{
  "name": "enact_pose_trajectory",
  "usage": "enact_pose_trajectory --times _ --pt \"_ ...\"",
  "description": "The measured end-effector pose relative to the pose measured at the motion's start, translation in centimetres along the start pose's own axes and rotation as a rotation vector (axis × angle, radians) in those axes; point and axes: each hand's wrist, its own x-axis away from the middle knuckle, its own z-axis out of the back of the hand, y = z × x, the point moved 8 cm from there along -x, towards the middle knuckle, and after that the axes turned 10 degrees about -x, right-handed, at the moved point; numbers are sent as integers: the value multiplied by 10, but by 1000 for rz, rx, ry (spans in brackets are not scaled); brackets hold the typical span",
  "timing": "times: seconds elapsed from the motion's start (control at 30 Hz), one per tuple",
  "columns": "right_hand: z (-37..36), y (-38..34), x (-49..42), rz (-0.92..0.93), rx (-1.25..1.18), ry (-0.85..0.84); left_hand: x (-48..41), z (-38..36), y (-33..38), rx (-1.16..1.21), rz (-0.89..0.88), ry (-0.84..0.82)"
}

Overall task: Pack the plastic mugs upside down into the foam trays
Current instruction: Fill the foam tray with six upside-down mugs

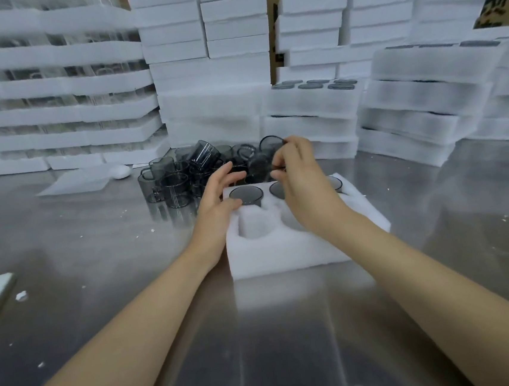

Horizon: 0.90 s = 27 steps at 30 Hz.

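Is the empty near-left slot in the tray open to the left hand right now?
Probably yes. The left hand rests at the tray edge right beside that slot, and nothing covers it; the right hand is busy farther back with a mug.

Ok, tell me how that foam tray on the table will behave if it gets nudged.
The foam tray looks light, so it would probably slide on the smooth metal table. Its half-empty front row adds little weight. The left hand at its edge likely steadies it.

Smoky grey translucent mugs (180,175) are sitting against white foam trays (283,252), the steel table (262,347) is gleaming silver-grey, and brown cardboard (273,13) is showing behind.
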Motion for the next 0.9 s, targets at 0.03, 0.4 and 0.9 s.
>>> enact_pose_trajectory --times 0.03,0.4,0.9 --pt "-2 0 0 -7 -26 -25 1 -1 0 45 -9 -17" --pt "13 15 -1 -159 -340 73 1 0 2 156 29 -44" --pt "11 -1 2 -95 -327 15 2 3 -6 178 105 -2"
